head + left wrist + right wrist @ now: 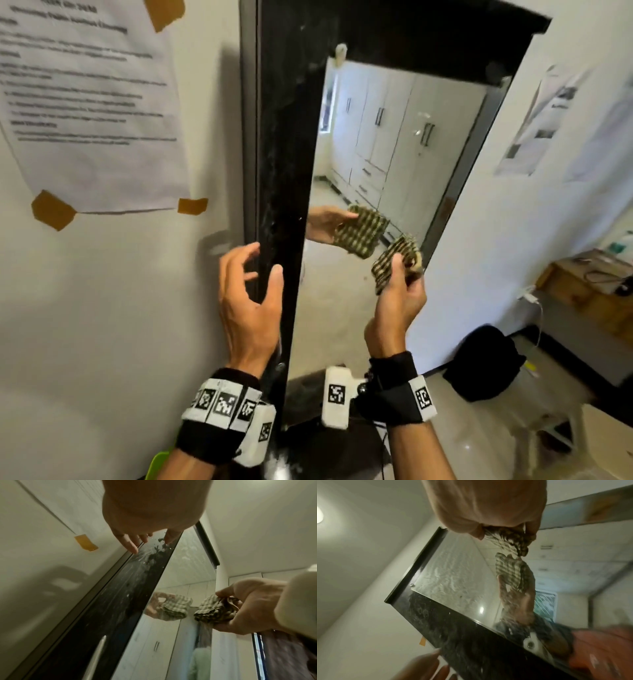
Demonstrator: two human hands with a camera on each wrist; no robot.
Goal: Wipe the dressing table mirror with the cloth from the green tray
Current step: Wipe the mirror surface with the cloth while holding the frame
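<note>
My right hand point(399, 298) grips the bunched cloth point(397, 262) just off the mirror point(387, 144) glass, at three o'clock from my left hand point(248, 294). That one is open, fingers loose around the mirror's black frame point(284, 154).

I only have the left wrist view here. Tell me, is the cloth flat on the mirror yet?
Observer: Not flat. In the right wrist view the cloth is bunched in the right hand, only its tip near the mirror.
Operator: Any smears left up top?
Observer: Yes, the right wrist view shows streaky residue across the upper glass.
Operator: What is my left hand doing?
Observer: In the head view the left hand is open at the black frame, fingers spread.
</note>
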